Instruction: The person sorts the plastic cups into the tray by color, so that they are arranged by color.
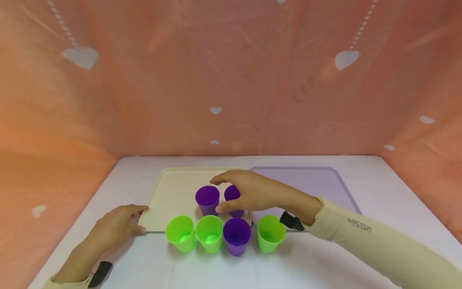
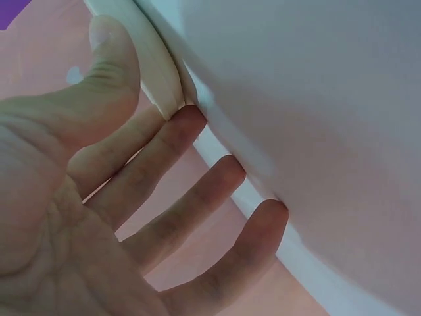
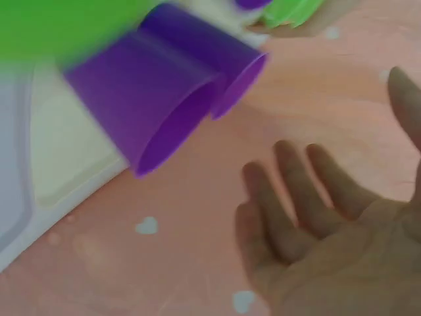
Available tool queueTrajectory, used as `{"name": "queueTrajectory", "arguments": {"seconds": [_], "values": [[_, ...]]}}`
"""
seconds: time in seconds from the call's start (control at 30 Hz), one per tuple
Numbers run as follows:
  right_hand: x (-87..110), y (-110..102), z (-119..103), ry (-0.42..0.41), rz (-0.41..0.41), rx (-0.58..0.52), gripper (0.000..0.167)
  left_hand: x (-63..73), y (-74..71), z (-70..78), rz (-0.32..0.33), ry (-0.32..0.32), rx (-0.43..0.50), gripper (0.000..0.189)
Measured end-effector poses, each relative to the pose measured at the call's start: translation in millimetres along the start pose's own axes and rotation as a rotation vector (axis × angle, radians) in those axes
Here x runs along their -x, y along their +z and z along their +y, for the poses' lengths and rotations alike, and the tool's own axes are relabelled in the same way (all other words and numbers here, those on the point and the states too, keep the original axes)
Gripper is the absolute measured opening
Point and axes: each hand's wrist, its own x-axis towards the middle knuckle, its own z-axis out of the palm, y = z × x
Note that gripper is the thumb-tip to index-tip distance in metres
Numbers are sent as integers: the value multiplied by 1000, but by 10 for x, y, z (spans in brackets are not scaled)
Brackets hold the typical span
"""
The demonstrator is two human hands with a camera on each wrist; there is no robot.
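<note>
Right hand (image 1: 256,189): holding nothing, thumb and fingers apart, above the cream tray (image 1: 177,180).
Left hand (image 1: 113,226): gripping nothing, fingers extended at that tray's left edge; a push could slide it.
Rear left purple cup (image 1: 207,196): upright on the cream tray; a stray thumb could tip it.
Rear right purple cup (image 1: 231,193): same tray, partly hidden by the right hand; a misjudged close could knock it.
Right green cup (image 1: 271,233): on the tabletop (image 1: 202,271), near the right wrist; a dipping forearm could topple it.

Right sleeve (image 1: 390,249): lettering (image 1: 359,224) (upside down), probably "Let's Slim".
</note>
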Motion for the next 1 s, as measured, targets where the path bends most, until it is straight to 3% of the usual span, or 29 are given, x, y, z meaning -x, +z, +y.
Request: {"name": "queueTrajectory", "arguments": {"seconds": [0.17, 0.33, 0.5, 0.77, 1.0], "values": [[355, 131, -89, -10, 106, 44, 69, 19, -25, -35, -6, 0, -1, 67], [630, 336, -68, -4, 161, 49, 68, 21, 0, -32, -4, 8, 9, 68], [833, 510, -53, 62, 202, 5, 75, -5, 21, -13, 6, 4, 6, 67], [880, 726, -32, 112, 254, 55, 78, 43, 9, -9, -3, -19, 5, 66], [827, 802, 15, 97, 323, 131, 76, 56, 5, 12, 23, 12, 20, 63]]}}
